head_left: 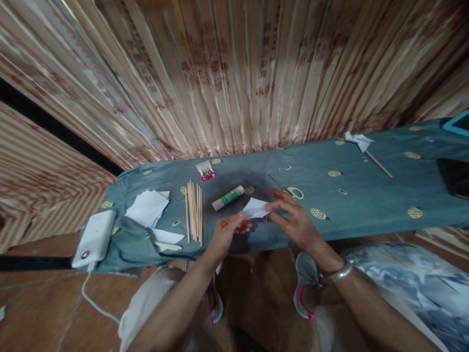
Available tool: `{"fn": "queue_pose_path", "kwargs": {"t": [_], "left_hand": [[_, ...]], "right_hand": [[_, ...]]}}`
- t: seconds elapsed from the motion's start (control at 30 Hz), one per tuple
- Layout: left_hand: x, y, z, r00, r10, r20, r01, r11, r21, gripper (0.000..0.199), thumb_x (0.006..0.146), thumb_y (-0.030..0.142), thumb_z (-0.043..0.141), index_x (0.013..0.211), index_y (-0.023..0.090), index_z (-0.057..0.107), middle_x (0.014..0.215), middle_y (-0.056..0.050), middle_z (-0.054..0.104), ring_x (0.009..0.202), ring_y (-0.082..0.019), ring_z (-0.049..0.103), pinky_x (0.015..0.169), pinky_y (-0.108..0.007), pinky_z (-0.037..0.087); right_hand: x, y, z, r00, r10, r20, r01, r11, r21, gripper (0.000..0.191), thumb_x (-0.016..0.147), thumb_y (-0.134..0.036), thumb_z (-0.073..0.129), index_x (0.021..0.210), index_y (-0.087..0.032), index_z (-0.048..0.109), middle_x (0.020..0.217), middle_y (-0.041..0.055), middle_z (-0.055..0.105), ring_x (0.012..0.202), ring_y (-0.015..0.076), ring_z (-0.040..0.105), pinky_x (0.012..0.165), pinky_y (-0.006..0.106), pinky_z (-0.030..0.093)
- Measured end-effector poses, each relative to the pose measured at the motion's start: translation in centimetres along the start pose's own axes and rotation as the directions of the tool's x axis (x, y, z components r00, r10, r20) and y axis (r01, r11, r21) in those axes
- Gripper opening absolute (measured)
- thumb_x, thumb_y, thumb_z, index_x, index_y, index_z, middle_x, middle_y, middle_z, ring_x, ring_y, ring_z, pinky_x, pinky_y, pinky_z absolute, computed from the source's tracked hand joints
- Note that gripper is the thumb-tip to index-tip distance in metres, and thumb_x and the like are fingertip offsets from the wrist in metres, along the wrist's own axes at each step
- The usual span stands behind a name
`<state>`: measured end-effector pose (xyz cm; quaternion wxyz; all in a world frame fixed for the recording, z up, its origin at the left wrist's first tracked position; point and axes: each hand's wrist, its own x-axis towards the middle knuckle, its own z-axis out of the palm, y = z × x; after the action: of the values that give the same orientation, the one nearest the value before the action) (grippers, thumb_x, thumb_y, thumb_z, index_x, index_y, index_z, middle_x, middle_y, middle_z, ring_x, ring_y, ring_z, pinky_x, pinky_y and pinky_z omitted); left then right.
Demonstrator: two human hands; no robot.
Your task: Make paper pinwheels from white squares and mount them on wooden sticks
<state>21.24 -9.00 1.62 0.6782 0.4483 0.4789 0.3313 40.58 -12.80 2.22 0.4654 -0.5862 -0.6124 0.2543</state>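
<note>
A small white piece of paper (255,208) is held between my two hands above the front part of the table. My left hand (227,232) pinches its left corner between thumb and fingers. At its right corner, my right hand (293,219) grips the paper with thumb and index finger, the other fingers spread. Just behind the paper lies a glue stick (227,198) with a green label. Scissors (293,191) with pale green handles rest behind my right hand. Several thin wooden sticks (194,212) lie side by side to the left of my left hand.
White paper sheets (146,209) and a white pen-like item (167,245) lie at the left, near a white power bank (95,237) with a cable. A small red-and-white box (205,170) stands at the back. A paper pinwheel on a stick (361,140) lies at the right, left of a black object (454,177).
</note>
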Motion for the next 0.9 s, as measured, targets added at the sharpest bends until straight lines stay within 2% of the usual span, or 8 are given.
{"fn": "queue_pose_path", "kwargs": {"t": [0.13, 0.37, 0.53, 0.6, 0.67, 0.77, 0.83, 0.9], "left_hand": [[0.1, 0.2, 0.0, 0.999, -0.032, -0.004, 0.032, 0.999, -0.018, 0.056, 0.053, 0.065, 0.078, 0.068, 0.011, 0.074, 0.061, -0.007, 0.07, 0.053, -0.013, 0.06, 0.059, -0.026, 0.048], [0.1, 0.0, 0.0, 0.998, -0.035, -0.046, 0.033, 0.999, -0.043, 0.052, 0.05, 0.061, 0.082, 0.058, 0.012, 0.069, 0.057, -0.006, 0.068, 0.049, -0.01, 0.055, 0.055, -0.023, 0.045], [0.5, -0.4, 0.0, 0.998, 0.008, -0.068, -0.01, 0.999, -0.033, 0.047, 0.05, 0.057, 0.083, 0.06, 0.012, 0.071, 0.054, -0.003, 0.065, 0.048, -0.01, 0.054, 0.054, -0.024, 0.045], [0.6, -0.5, 0.0, 0.996, 0.023, -0.083, -0.025, 0.999, -0.032, 0.047, 0.049, 0.056, 0.082, 0.06, 0.012, 0.071, 0.055, -0.002, 0.065, 0.049, -0.01, 0.053, 0.055, -0.024, 0.045], [0.6, -0.5, 0.1, 0.995, 0.041, -0.091, -0.043, 0.999, -0.021, 0.046, 0.049, 0.057, 0.081, 0.06, 0.013, 0.071, 0.055, -0.002, 0.065, 0.05, -0.011, 0.053, 0.055, -0.025, 0.046], [0.5, -0.5, 0.1, 0.992, 0.089, -0.094, -0.086, 0.996, 0.038, 0.045, 0.053, 0.057, 0.078, 0.06, 0.013, 0.071, 0.054, -0.001, 0.064, 0.051, -0.012, 0.052, 0.053, -0.025, 0.043], [0.4, -0.4, 0.0, 0.986, 0.138, -0.089, -0.129, 0.987, 0.1, 0.043, 0.059, 0.056, 0.075, 0.06, 0.013, 0.07, 0.054, -0.001, 0.062, 0.051, -0.012, 0.051, 0.052, -0.024, 0.04], [0.3, -0.3, -0.2, 0.977, 0.197, -0.081, -0.182, 0.969, 0.168, 0.041, 0.065, 0.054, 0.071, 0.059, 0.013, 0.068, 0.054, 0.001, 0.059, 0.052, -0.011, 0.049, 0.051, -0.023, 0.037]], "right_hand": [[0.2, -0.1, -0.2, 1.0, -0.02, 0.014, 0.02, 1.0, -0.014, 0.012, 0.077, -0.022, 0.057, 0.08, -0.024, 0.069, 0.134, 0.0053, 0.058, 0.126, 0.0257, 0.052, 0.108, 0.046, 0.038], [-0.1, 0.2, -0.2, 0.999, -0.039, 0.012, 0.039, 0.997, -0.06, 0.017, 0.075, -0.018, 0.052, 0.079, -0.024, 0.068, 0.135, 0.0069, 0.057, 0.128, 0.0262, 0.051, 0.108, 0.046, 0.037], [0.6, 1.7, -1.3, 0.994, -0.047, -0.096, 0.036, 0.993, -0.111, 0.023, 0.078, -0.017, 0.047, 0.084, -0.024, 0.069, 0.123, 0.0069, 0.066, 0.118, 0.0248, 0.06, 0.104, 0.044, 0.042], [1.0, 2.5, -2.2, 0.991, 0.002, -0.136, -0.031, 0.977, -0.211, 0.023, 0.08, -0.02, 0.047, 0.087, -0.023, 0.068, 0.115, 0.0083, 0.07, 0.106, 0.0254, 0.066, 0.095, 0.042, 0.048], [1.3, 3.3, -3.1, 0.991, 0.058, -0.123, -0.105, 0.904, -0.414, 0.024, 0.083, -0.023, 0.047, 0.094, -0.021, 0.068, 0.107, 0.0105, 0.073, 0.097, 0.0269, 0.068, 0.089, 0.041, 0.051], [1.4, 4.5, -4.0, 0.997, 0.057, -0.053, -0.077, 0.707, -0.703, 0.027, 0.085, -0.025, 0.05, 0.103, -0.016, 0.067, 0.104, 0.0165, 0.073, 0.096, 0.031, 0.067, 0.086, 0.042, 0.049], [1.4, 5.0, -4.1, 0.998, 0.056, -0.007, -0.039, 0.606, -0.794, 0.026, 0.085, -0.026, 0.052, 0.103, -0.015, 0.066, 0.098, 0.0175, 0.073, 0.092, 0.0313, 0.067, 0.083, 0.041, 0.049], [1.5, 5.1, -4.0, 0.998, 0.067, 0.01, -0.029, 0.556, -0.831, 0.026, 0.085, -0.026, 0.053, 0.104, -0.015, 0.066, 0.094, 0.0174, 0.073, 0.089, 0.0308, 0.068, 0.08, 0.04, 0.049]]}}
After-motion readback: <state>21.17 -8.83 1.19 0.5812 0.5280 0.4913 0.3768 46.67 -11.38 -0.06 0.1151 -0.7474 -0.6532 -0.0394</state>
